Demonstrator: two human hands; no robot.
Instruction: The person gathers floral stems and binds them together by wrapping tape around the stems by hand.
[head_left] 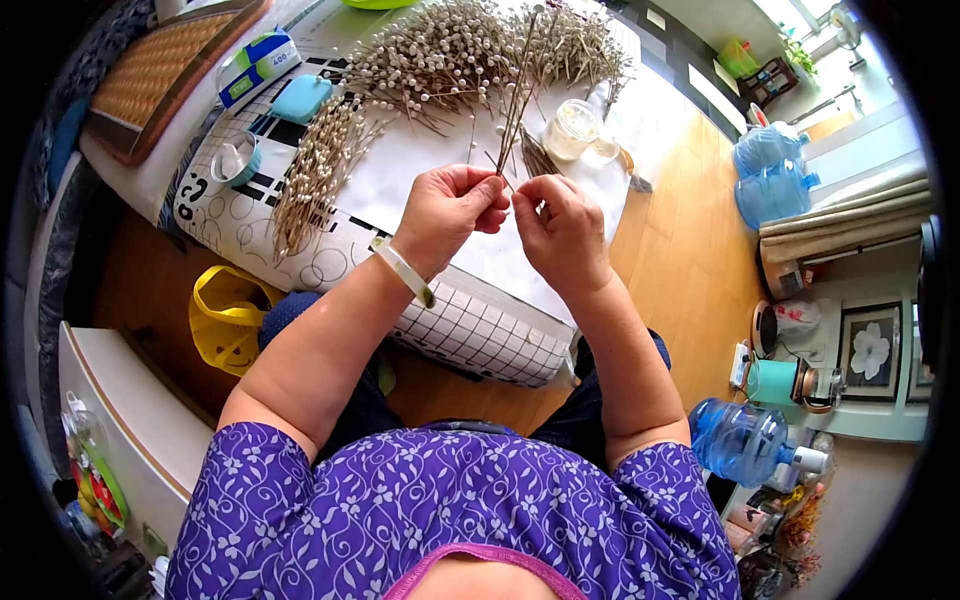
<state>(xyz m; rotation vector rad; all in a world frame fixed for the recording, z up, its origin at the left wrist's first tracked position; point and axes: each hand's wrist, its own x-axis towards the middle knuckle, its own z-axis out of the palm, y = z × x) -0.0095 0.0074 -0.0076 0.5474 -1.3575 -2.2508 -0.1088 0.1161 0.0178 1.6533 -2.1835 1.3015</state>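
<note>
Near the table's front edge, my left hand [452, 212] is closed around the lower part of a few thin brown dried stems [515, 110], which point up and away from me. A pale bangle [404, 272] circles that wrist. Just to its right, the fingers of my right hand [566, 228] pinch together by the stems' lower ends; what they hold, if anything, is too small to make out. Beyond both hands lies a big heap of dried stems with white round buds [430, 60]. A smaller budded bundle [322, 170] rests to the left.
A clear jar [572, 130] stands right of the heap. On the left are a light-blue case [302, 98], a tissue pack [258, 68] and a round blue-rimmed container [236, 160]. A yellow basket [222, 318] sits below the table's left side; large water bottles [740, 440] stand at right.
</note>
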